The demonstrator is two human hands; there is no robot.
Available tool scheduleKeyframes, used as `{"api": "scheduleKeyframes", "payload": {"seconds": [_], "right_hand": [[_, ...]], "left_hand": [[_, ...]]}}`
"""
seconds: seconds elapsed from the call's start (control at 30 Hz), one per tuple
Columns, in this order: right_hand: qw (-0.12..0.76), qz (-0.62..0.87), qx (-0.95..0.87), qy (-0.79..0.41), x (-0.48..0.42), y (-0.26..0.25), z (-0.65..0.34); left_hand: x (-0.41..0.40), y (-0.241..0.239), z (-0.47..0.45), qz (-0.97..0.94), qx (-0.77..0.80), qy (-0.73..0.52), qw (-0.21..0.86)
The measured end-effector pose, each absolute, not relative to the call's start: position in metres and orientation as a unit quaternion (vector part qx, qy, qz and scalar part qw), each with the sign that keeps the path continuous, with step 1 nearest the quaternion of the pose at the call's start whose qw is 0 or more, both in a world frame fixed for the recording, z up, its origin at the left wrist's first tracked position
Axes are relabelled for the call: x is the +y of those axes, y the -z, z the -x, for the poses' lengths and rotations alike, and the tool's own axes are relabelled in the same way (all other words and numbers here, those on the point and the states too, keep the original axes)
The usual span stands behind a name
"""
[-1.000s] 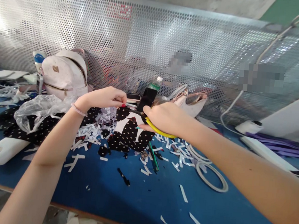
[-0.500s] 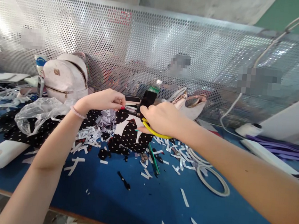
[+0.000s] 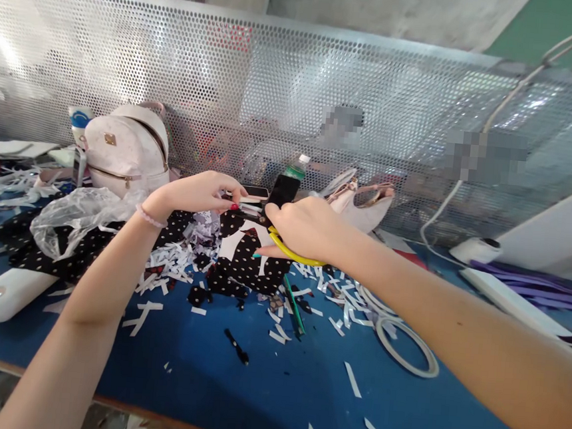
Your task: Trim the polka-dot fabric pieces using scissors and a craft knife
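Dotted fabric (image 3: 235, 271): on worktop (image 3: 165, 391). Yellow-handled scissors (image 3: 296, 257): over fabric's far right part, grasped by right hand (image 3: 307, 228). Left hand (image 3: 205, 192): at fabric's far left corner; fingers' grip, cannot tell. Advised: fingertips clear of blades, short snips.

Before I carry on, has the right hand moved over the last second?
Yes: judged against the bottle, the right hand has shifted slightly to the left.

Your one camera, worn on your head, looks forward and down from close above the blue flat-topped table (image 3: 280, 391). It centres near your bare left hand (image 3: 208, 192) and bare right hand (image 3: 309, 228), facing the upright silver perforated metal screen (image 3: 187, 82) beyond them.
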State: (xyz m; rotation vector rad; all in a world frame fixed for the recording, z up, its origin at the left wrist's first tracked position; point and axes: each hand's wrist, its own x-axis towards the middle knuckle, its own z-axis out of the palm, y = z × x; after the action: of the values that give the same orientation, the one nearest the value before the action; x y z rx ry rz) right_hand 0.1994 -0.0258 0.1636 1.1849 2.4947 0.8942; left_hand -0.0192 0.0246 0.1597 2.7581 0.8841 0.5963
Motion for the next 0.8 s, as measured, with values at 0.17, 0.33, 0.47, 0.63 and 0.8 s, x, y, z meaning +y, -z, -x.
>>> {"api": "scheduleKeyframes", "payload": {"seconds": [0.17,0.33,0.47,0.63,0.8], "right_hand": [[0.108,-0.406,0.857,-0.298,-0.0244,-0.1649,-0.1975],[0.136,-0.412,0.853,-0.291,-0.028,-0.1679,-0.1974],[0.129,-0.41,0.853,-0.296,-0.0299,-0.167,-0.1958],[0.116,-0.418,0.849,-0.302,-0.0282,-0.1656,-0.1921],[0.121,-0.42,0.849,-0.295,-0.0248,-0.1658,-0.1928]], "left_hand": [[0.0258,-0.1595,0.0204,-0.929,0.296,-0.2,0.093],[0.0238,-0.16,0.0193,-0.926,0.302,-0.201,0.106],[0.0221,-0.1605,0.018,-0.924,0.307,-0.199,0.109],[0.0224,-0.1603,0.0177,-0.922,0.314,-0.199,0.112],[0.0217,-0.1609,0.0194,-0.916,0.318,-0.198,0.146]]}}
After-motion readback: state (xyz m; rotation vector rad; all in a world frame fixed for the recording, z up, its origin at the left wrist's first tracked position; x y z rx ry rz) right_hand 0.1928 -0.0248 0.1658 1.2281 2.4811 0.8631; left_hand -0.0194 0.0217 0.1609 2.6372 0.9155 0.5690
